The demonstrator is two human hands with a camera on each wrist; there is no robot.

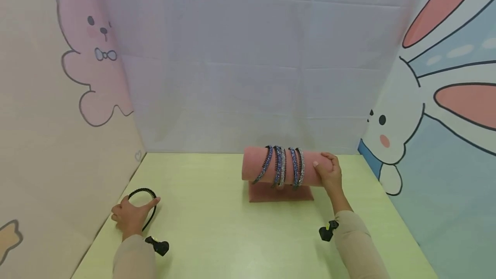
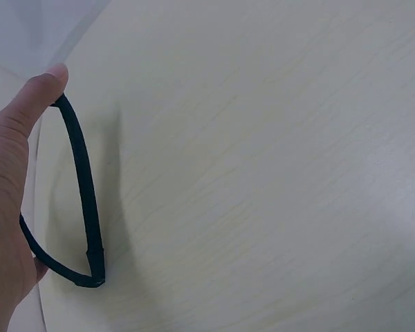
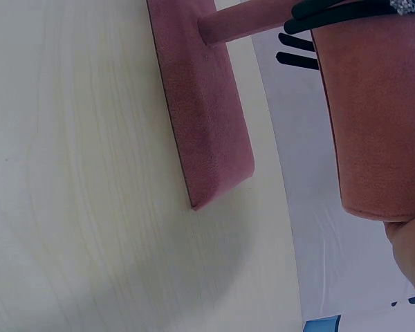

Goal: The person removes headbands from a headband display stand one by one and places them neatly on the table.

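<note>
At the left of the table, my left hand [image 1: 133, 215] holds a dark, toothed headband [image 1: 142, 190] across its width, thumb on one side and fingers on the other. The left wrist view shows the thumb against one end of the headband [image 2: 85, 187]; the other fingers are mostly hidden. A pink padded headband stand [image 1: 253, 162] is at the back, right of centre, with its roll lying sideways. Several glittery blue and silver headbands [image 1: 278, 165] hang round the roll. My right hand [image 1: 330, 176] grips the roll's right end, thumb in front.
The stand's pink base [image 1: 280, 193] rests on the pale yellow-green table [image 1: 217, 236]. A white sheet [image 1: 232, 76] closes off the back. Panels with cartoon animals flank the table, with a rabbit [image 1: 391, 119] on the right.
</note>
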